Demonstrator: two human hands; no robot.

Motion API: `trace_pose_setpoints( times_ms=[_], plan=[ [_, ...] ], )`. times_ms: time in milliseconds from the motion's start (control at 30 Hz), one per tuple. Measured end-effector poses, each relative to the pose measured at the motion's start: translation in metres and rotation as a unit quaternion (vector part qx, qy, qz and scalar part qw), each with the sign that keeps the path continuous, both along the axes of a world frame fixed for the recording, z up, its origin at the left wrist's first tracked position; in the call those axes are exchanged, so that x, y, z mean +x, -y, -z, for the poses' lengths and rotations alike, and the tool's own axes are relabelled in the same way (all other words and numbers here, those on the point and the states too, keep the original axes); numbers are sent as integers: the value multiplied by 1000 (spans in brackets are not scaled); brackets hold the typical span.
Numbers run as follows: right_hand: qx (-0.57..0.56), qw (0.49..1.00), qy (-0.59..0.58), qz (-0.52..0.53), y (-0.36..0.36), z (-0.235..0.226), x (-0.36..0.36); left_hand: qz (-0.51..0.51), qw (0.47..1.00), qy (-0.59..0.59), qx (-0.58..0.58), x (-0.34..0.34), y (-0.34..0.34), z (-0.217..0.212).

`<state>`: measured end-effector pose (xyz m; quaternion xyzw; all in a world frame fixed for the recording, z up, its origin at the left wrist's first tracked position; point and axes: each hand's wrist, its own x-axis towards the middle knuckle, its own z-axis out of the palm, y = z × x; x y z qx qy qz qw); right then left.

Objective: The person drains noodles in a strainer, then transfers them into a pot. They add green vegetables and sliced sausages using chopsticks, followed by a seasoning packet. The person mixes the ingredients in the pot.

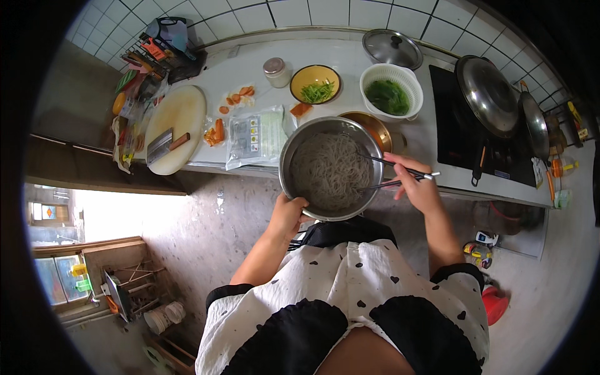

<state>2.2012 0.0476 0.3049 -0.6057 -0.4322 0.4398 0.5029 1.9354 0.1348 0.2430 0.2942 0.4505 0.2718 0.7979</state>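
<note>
The left hand [287, 214] is gripping the near rim of a steel bowl [294, 140] of noodles [328, 172]. The right hand [417, 184] is pinching chopsticks [378, 172], tips reaching into the noodles.

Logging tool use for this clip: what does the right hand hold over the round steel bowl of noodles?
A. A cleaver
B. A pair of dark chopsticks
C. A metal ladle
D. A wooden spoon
B: the right hand grips a pair of dark chopsticks whose tips reach into the grey noodles in the round steel bowl, which the left hand steadies at the rim.
</note>
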Motion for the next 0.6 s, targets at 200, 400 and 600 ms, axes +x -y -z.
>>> trace_pose_setpoints(
  times_ms=[200, 400, 600],
  plan=[
    [69, 993, -77, 56, -19, 26, -37, 22, 1000, 1, -12, 4, 0, -6],
    [62, 989, -110, 80, -31, 33, -53, 24, 1000, -7, -7, 4, 2, -5],
    [31, 968, -215, 122, -41, 48, -61, 10, 1000, -16, 0, 3, 4, -3]
  ],
)
